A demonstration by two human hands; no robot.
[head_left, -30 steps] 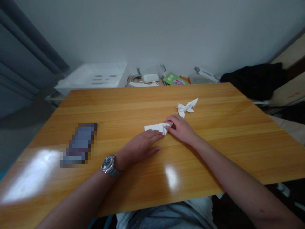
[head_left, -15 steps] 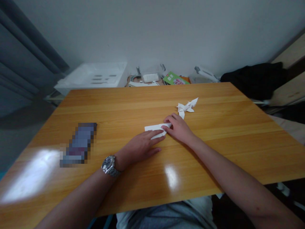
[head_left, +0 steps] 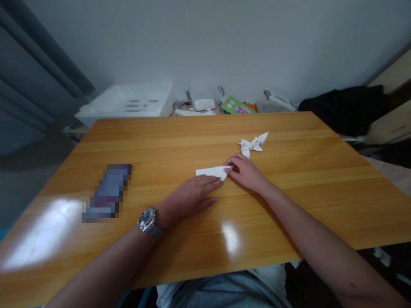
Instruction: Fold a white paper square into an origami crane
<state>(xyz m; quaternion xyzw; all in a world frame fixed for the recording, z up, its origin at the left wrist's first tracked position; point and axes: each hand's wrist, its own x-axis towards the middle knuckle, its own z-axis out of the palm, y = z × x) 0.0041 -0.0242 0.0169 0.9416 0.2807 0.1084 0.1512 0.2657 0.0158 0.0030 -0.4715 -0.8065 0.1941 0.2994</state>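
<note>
A folded strip of white paper lies on the wooden table. My left hand, with a metal watch on its wrist, lies flat with fingers stretched, the fingertips resting on the near edge of the paper. My right hand has its fingers curled and pressed down on the right end of the paper. A finished white folded paper figure sits just beyond my right hand.
A blurred dark rectangular object lies on the table's left. Behind the far edge are a white plastic bin lid, assorted clutter with a green packet, and black cloth at the right.
My right fingers slid a little left along the paper half a second ago and have since moved back toward its right end. The left hand has barely moved.
</note>
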